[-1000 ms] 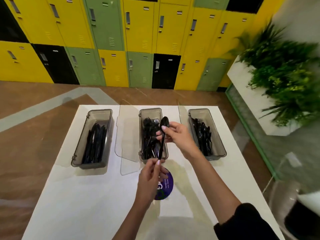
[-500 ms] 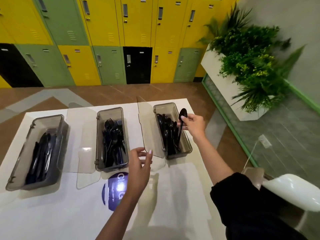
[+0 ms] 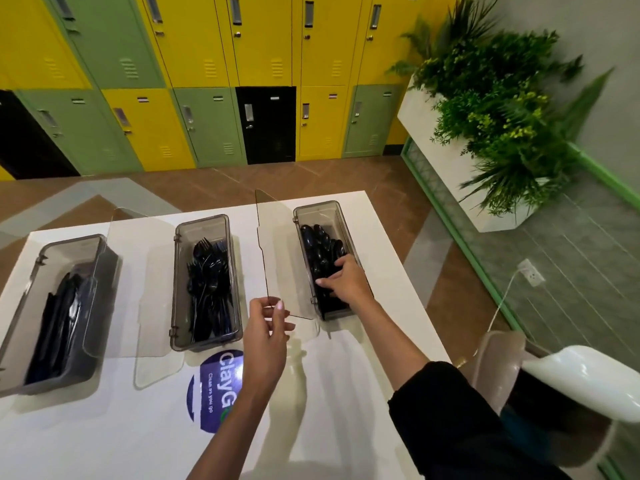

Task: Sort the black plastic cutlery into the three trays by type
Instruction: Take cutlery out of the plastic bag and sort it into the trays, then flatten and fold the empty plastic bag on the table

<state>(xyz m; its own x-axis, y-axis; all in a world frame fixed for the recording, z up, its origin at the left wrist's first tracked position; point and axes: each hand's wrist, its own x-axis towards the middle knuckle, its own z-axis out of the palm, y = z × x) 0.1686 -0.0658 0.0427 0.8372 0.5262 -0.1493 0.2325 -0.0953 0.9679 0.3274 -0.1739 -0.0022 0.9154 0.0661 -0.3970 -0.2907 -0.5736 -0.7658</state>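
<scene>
On the white desk (image 3: 388, 278), the spoon tray (image 3: 317, 206) stands to the right of the fork tray (image 3: 177, 271), the knife tray (image 3: 71, 238) to its left. Our right hand (image 3: 341, 284) reaches down into the spoon tray, fingers bent over the spoons (image 3: 322, 244); whether it grips one we cannot tell. Our left hand (image 3: 268, 327), just right of the fork tray's near end, pinches the near corner of the spoon tray's upright clear lid (image 3: 277, 258).

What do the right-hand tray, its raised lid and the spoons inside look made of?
Tray: smoke-tinted translucent plastic, apparently rigid; dark contents show through its walls. Lid: clear, faintly tinted sheet, likely acrylic; the table shows through it. Spoons: glossy black plastic, judging by their highlights.
</scene>
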